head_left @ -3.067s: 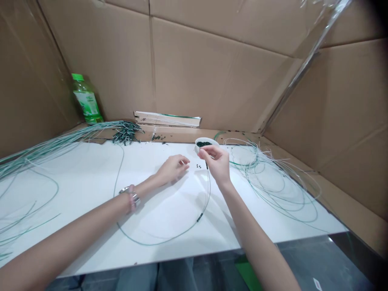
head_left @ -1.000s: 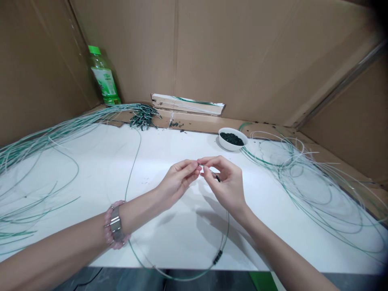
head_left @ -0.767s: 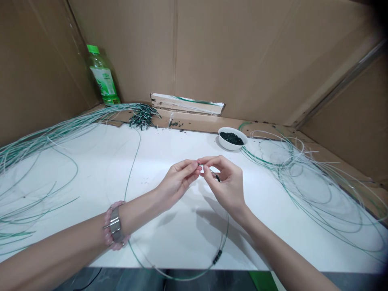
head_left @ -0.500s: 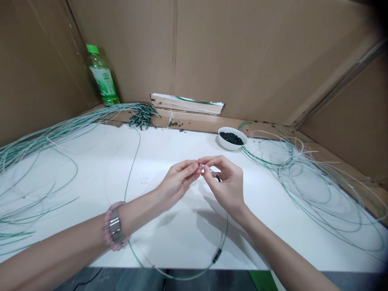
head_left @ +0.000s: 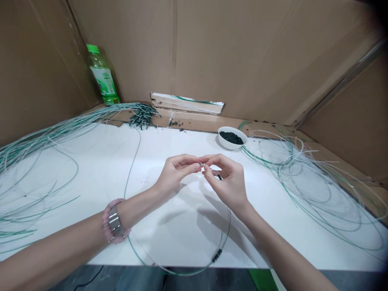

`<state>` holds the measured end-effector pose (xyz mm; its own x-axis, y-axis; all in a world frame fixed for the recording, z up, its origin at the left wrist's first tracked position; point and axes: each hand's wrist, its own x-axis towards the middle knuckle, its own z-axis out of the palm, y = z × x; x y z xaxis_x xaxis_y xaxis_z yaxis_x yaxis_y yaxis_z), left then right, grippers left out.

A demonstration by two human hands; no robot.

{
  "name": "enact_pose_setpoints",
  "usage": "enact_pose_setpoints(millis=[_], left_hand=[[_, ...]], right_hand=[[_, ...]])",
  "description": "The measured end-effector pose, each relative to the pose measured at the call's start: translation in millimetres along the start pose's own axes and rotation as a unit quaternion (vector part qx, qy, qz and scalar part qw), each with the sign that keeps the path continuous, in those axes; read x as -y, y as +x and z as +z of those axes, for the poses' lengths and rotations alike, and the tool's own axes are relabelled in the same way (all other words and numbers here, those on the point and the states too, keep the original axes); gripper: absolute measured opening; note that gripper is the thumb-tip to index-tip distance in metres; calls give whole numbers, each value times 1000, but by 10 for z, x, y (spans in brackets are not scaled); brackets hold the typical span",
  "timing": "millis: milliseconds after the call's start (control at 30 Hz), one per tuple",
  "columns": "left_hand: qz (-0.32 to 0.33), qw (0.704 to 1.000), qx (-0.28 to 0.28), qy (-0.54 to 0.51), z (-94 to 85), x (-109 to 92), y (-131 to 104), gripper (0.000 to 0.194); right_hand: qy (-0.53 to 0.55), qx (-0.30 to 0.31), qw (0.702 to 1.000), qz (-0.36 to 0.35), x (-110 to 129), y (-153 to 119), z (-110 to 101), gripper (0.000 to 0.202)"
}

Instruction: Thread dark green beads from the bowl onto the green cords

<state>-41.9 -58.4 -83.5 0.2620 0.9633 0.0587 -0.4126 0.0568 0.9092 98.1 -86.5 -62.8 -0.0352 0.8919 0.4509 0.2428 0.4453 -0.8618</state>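
Over the white table, my left hand (head_left: 173,173) and my right hand (head_left: 229,178) meet fingertip to fingertip, both closed in a pinch. Between them is the end of a thin green-and-white wire (head_left: 184,275), mostly covered by the fingers. Its loop hangs below my right hand and curves past the table's front edge towards my left wrist. Several small black beads (head_left: 217,255) are threaded on the low right part of the loop. A few more dark beads (head_left: 219,176) show on the wire beside my right fingers.
A white bowl (head_left: 233,144) of dark beads stands behind my right hand. Coiled wires (head_left: 306,182) spread on the right. A wire bundle (head_left: 72,118) with dark beaded ends (head_left: 143,117) lies on the left. A green bottle (head_left: 103,79) stands in the back left corner against cardboard walls (head_left: 230,56).
My left fingers have straightened a little and shifted at the wire end. The left wrist has moved slightly up, and the hanging loop has swung a little.
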Motion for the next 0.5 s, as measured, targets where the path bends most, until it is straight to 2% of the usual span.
enact_pose_setpoints(millis=[167, 500], left_hand=[[74, 993, -10, 92, -21, -21, -2, 14], [131, 981, -5, 140, -24, -40, -29, 10]], right_hand=[[0, -3, 1000, 0, -7, -5, 20, 7], [-7, -1, 1000, -18, 1, -25, 37, 9]])
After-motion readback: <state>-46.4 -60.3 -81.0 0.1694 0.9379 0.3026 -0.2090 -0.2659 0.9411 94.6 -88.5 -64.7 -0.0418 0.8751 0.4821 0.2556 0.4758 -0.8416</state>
